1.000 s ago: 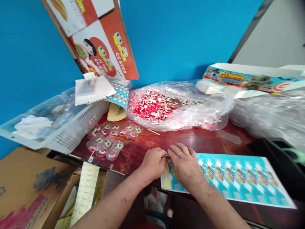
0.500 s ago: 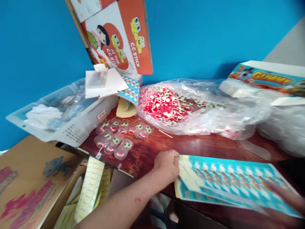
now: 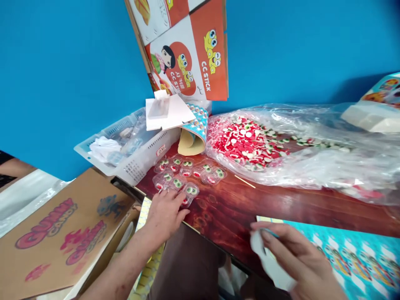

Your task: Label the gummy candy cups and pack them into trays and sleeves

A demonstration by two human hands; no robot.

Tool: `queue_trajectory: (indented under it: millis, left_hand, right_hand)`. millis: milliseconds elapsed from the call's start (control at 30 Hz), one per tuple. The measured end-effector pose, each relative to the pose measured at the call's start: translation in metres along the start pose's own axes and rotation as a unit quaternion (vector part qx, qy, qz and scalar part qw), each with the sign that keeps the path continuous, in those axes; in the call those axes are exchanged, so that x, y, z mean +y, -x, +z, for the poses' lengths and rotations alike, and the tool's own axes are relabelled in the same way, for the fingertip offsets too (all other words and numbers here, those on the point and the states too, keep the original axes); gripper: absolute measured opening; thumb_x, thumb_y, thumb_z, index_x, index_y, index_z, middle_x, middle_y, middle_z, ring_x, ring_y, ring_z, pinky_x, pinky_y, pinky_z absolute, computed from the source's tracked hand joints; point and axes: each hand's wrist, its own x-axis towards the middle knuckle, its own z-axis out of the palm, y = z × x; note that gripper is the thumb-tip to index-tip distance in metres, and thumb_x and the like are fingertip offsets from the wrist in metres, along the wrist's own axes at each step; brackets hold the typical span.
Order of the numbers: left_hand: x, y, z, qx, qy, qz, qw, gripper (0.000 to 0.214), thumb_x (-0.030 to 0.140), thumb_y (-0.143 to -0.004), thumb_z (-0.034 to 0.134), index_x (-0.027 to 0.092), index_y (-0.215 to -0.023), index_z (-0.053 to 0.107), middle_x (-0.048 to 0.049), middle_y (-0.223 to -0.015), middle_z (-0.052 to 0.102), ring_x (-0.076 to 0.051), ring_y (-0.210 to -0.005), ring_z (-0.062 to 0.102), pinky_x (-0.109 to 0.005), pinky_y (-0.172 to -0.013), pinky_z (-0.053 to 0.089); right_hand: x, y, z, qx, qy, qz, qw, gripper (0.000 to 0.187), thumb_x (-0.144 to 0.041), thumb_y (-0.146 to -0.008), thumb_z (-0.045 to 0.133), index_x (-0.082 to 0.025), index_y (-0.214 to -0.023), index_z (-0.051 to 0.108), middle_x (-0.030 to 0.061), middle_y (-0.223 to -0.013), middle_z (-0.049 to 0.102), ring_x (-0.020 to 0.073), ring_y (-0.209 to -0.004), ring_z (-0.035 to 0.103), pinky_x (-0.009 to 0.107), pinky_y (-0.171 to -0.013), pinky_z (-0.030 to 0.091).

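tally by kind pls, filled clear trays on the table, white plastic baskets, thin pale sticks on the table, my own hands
Filled clear trays: 8
White plastic baskets: 1
Thin pale sticks: 1
Hands, left hand and right hand: 2
Total: 12

And there, see trays [image 3: 186,166] on the table's [image 3: 218,216] left, basket [image 3: 133,173] behind and left of them, roll [image 3: 200,118] right behind, bag [image 3: 293,166] right of that, stick [image 3: 245,181] before the bag, sheet [image 3: 353,246] near right!
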Motion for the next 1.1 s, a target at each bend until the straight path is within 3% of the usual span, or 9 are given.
queue_trajectory:
  millis: [133,267,433,500,600,667,733,867,1100]
  left_hand:
    - [0.017,0.0,0.008,-0.027,0.027,0.018,0.999,0.026,0.035,-0.085,0.045,0.025,-0.102,0.061,-0.0064,-0.097,0.06,-0.024,-0.093,0.053,-0.039,-0.081,0.038]
    - [0.041,0.003,0.019,-0.022,0.086,0.043,0.995,0.029,0.035,-0.084,0.045,0.025,-0.109,0.058,-0.0064,-0.095,0.059,-0.025,-0.09,0.052,-0.043,-0.082,0.037]
    - [0.043,0.012,0.022,0.045,0.297,0.01,0.954,0.031,0.038,-0.085,0.044,0.023,-0.11,0.057,-0.007,-0.091,0.058,-0.021,-0.083,0.053,-0.039,-0.078,0.04]
    - [0.035,0.019,0.02,0.035,0.49,-0.021,0.871,0.04,0.049,-0.083,0.045,0.023,-0.111,0.055,-0.0077,-0.094,0.058,-0.019,-0.079,0.053,-0.034,-0.073,0.044]
    - [0.024,0.028,0.016,-0.084,0.744,-0.012,0.663,0.07,0.072,-0.071,0.043,0.021,-0.118,0.051,-0.0128,-0.111,0.054,-0.021,-0.085,0.056,-0.033,-0.068,0.048]
    - [0.021,0.029,0.014,-0.135,0.798,-0.028,0.586,0.076,0.072,-0.064,0.053,0.019,-0.118,0.051,-0.0133,-0.109,0.056,-0.022,-0.087,0.058,-0.034,-0.069,0.049]
    - [0.021,0.023,0.014,-0.132,0.779,-0.089,0.606,0.06,0.057,-0.06,0.068,0.017,-0.104,0.059,-0.0083,-0.089,0.062,-0.016,-0.071,0.058,-0.028,-0.063,0.047]
    - [0.021,0.0,0.022,-0.029,0.665,-0.154,0.73,0.022,0.036,-0.066,0.065,0.014,-0.072,0.064,-0.0002,-0.06,0.058,-0.008,-0.05,0.047,-0.021,-0.05,0.038]
    - [0.018,-0.028,0.037,0.064,0.488,-0.126,0.861,0.015,0.029,-0.073,0.056,0.022,-0.085,0.063,0.0033,-0.065,0.061,-0.012,-0.059,0.053,-0.022,-0.055,0.039]
  right_hand:
    - [0.01,-0.025,0.022,-0.024,-0.069,0.048,0.996,0.025,-0.04,-0.06,0.073,-0.018,-0.064,0.06,0.0038,-0.075,0.066,0.0171,-0.065,0.062,0.028,-0.061,0.052]
    - [0.016,-0.034,-0.001,0.004,-0.115,0.104,0.988,0.027,-0.036,-0.053,0.078,-0.019,-0.061,0.06,0.0032,-0.069,0.066,0.0193,-0.062,0.063,0.031,-0.059,0.054]
    - [-0.009,-0.03,-0.022,0.01,0.004,0.072,0.997,0.023,-0.037,-0.056,0.075,-0.021,-0.057,0.058,-0.0002,-0.051,0.059,0.0139,-0.047,0.054,0.023,-0.042,0.045]
    - [-0.024,-0.03,-0.015,-0.038,0.071,0.054,0.995,0.022,-0.039,-0.058,0.072,-0.022,-0.057,0.058,0.0002,-0.052,0.059,0.0148,-0.048,0.054,0.024,-0.043,0.044]
    - [-0.041,-0.032,0.009,-0.09,0.206,-0.007,0.974,0.021,-0.04,-0.062,0.065,-0.022,-0.055,0.056,-0.001,-0.048,0.054,0.0136,-0.044,0.049,0.024,-0.039,0.039]
    - [-0.048,-0.036,0.027,-0.106,0.279,-0.062,0.952,0.021,-0.038,-0.065,0.06,-0.022,-0.053,0.054,-0.0024,-0.044,0.05,0.0116,-0.04,0.044,0.022,-0.037,0.035]
    - [-0.052,-0.043,0.043,-0.121,0.315,-0.093,0.937,0.019,-0.035,-0.067,0.056,-0.022,-0.053,0.052,-0.0032,-0.043,0.048,0.0109,-0.04,0.043,0.022,-0.038,0.033]
    - [-0.054,-0.064,0.064,-0.108,0.357,-0.093,0.923,0.019,-0.036,-0.067,0.055,-0.022,-0.055,0.049,-0.0037,-0.044,0.049,0.0107,-0.041,0.043,0.023,-0.04,0.032]
    - [-0.04,-0.097,0.08,-0.095,0.399,-0.095,0.907,0.021,-0.033,-0.065,0.054,-0.021,-0.053,0.043,-0.0061,-0.044,0.043,0.0089,-0.042,0.038,0.022,-0.043,0.026]
